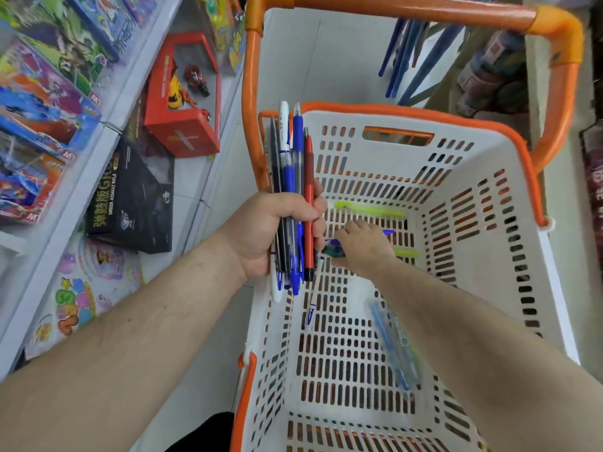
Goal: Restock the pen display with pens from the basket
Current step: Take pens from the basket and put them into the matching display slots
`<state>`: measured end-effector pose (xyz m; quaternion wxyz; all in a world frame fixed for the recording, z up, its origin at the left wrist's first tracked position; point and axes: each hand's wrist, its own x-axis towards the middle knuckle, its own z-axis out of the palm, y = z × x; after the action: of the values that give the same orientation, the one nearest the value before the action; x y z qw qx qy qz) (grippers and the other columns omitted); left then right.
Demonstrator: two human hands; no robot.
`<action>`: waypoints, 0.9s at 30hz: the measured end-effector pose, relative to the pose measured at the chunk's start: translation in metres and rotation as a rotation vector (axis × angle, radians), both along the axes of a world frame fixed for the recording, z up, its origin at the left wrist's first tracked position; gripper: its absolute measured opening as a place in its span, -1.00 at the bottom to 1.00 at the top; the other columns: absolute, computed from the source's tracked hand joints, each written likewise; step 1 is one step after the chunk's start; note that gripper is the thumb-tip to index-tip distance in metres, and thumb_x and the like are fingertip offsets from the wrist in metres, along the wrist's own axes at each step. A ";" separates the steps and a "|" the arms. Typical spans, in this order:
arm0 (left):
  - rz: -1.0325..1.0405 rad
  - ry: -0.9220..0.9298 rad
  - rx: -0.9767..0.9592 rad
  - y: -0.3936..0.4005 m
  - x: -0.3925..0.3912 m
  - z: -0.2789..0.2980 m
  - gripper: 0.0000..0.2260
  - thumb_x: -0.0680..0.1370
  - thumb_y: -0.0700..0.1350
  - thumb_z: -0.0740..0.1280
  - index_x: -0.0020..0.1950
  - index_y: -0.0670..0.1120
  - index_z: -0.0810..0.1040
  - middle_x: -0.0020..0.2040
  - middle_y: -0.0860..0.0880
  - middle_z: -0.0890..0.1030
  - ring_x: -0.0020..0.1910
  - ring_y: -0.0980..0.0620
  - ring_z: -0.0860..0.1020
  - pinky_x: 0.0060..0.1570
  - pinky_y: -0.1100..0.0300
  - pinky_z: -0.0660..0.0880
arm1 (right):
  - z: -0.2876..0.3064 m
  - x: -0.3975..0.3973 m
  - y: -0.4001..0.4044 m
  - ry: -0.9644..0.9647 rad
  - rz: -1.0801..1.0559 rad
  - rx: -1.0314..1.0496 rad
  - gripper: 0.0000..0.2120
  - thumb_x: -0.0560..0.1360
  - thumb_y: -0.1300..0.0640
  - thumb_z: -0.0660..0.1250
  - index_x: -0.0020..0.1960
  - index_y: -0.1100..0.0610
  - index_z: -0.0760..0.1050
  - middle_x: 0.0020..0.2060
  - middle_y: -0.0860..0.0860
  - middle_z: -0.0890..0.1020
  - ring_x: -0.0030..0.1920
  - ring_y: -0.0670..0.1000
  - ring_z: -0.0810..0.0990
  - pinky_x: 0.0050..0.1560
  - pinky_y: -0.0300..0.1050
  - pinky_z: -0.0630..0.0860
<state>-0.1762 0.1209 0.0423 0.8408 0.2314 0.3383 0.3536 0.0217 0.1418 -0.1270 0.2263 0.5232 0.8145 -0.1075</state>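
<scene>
We are standing in a shop aisle: pale floor tiles [342, 53] ahead, and a shelf [107, 132] of boxed toys running along our left side. Directly below us sits the basket [463, 197], white slotted plastic with an orange rim and a raised orange handle [417, 11] arching over its far end. The pen display is not in view. Our left hand [270, 230] is held above the basket's left wall, its grip curled firmly round a bundle of pens [293, 177] that stands roughly upright, tips pointing away from us. Our right hand [365, 246] is down on the basket floor, nearer the loose stock; its grip appears to be pinching a dark teal-and-blue pen [334, 250] at the fingertips, though blur prevents certainty. That pen lies crosswise, long axis left to right, just right of the bundle's lower end. Other loose pens remain: two yellow-green pens [372, 211] near the far wall, also crosswise; a white pen [311, 305] by the left wall; a blurred light-blue pen [388, 344] nearer us, running lengthwise. We judge the transfer to be short, leftward and upward, with open room above the basket floor.
</scene>
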 end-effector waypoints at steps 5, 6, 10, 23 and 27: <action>-0.012 -0.016 -0.002 -0.001 -0.002 0.000 -0.66 0.22 -0.26 0.38 -0.03 -0.11 0.49 -0.29 -0.02 0.50 -0.38 0.05 0.51 -0.31 0.13 0.56 | 0.007 0.021 -0.009 -0.037 -0.112 -0.035 -0.30 0.37 -0.40 0.38 0.29 0.06 0.43 0.21 0.05 0.51 0.27 0.11 0.45 0.26 0.05 0.42; -0.014 -0.012 -0.002 -0.001 -0.002 0.000 -0.66 0.22 -0.26 0.39 -0.03 -0.11 0.49 -0.30 -0.02 0.51 -0.38 0.05 0.51 -0.31 0.13 0.56 | 0.009 0.025 -0.009 -0.044 -0.129 -0.038 -0.30 0.36 -0.41 0.39 0.27 0.06 0.44 0.19 0.04 0.52 0.26 0.11 0.45 0.25 0.05 0.42; -0.015 -0.010 -0.002 -0.001 -0.001 0.000 -0.67 0.22 -0.25 0.39 -0.04 -0.10 0.49 -0.30 -0.02 0.50 -0.38 0.05 0.51 -0.31 0.13 0.56 | 0.015 0.032 -0.009 0.025 -0.165 -0.049 -0.36 0.38 -0.37 0.41 0.23 0.06 0.46 0.14 0.04 0.53 0.21 0.10 0.46 0.19 0.03 0.44; -0.026 -0.003 0.001 -0.001 -0.001 -0.002 -0.65 0.21 -0.25 0.41 -0.04 -0.11 0.49 -0.30 -0.02 0.51 -0.38 0.05 0.52 -0.31 0.13 0.56 | 0.037 0.038 -0.005 0.230 -0.328 0.016 -0.72 0.59 -0.15 0.28 -0.03 0.04 0.31 -0.11 0.01 0.49 -0.08 0.02 0.39 -0.07 -0.08 0.39; -0.023 0.002 0.013 -0.001 -0.001 -0.002 -0.67 0.21 -0.24 0.41 -0.05 -0.11 0.50 -0.30 -0.02 0.52 -0.39 0.05 0.52 -0.31 0.14 0.56 | 0.031 0.044 0.001 0.252 -0.545 -0.038 -0.76 0.59 -0.05 0.33 -0.11 0.06 0.37 -0.19 0.01 0.52 -0.20 0.00 0.50 -0.20 -0.16 0.42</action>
<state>-0.1771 0.1203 0.0405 0.8430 0.2410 0.3343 0.3458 0.0661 0.1426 -0.0961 0.0960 0.7010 0.6634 -0.2436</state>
